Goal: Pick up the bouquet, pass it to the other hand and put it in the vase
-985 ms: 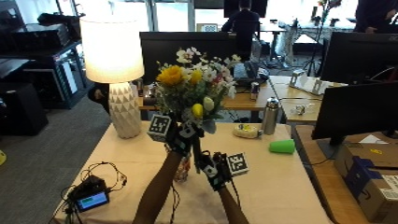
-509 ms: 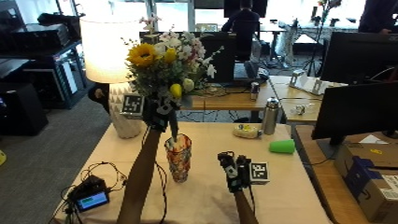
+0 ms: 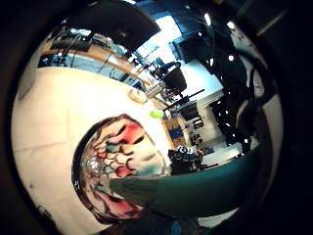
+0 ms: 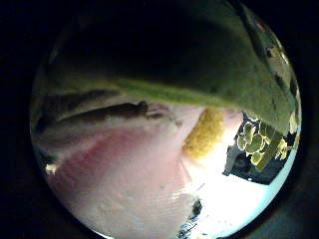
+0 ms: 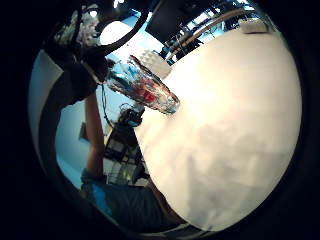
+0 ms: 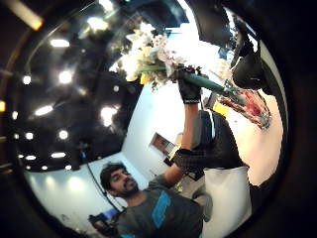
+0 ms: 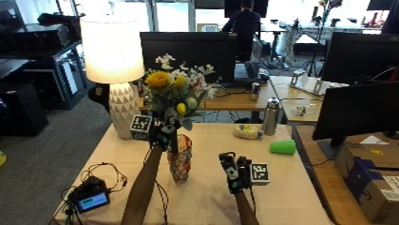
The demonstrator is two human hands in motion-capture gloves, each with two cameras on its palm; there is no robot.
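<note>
Beige table (image 7: pixel 293 187) w/ tall patterned glass vase (image 7: pixel 180 159). Bouquet of yellow & white flowers (image 7: pixel 174 91) is over the vase, green stems entering its mouth, so pickup and handover look done; only release left. Left hand (image 7: pixel 163 134) grips the stems. Right hand (image 7: pixel 235 172) hangs apart, holding nothing; can't tell its fingers.

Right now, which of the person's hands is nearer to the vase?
Left. The left hand grips the bouquet just above the vase; the right hand hangs beside the vase, apart from it.

A gloved hand (image 6: pixel 188 89) grips the bouquet (image 6: pixel 148 54) by its stems — their ends inside the vase (image 6: pixel 246 103).
</note>
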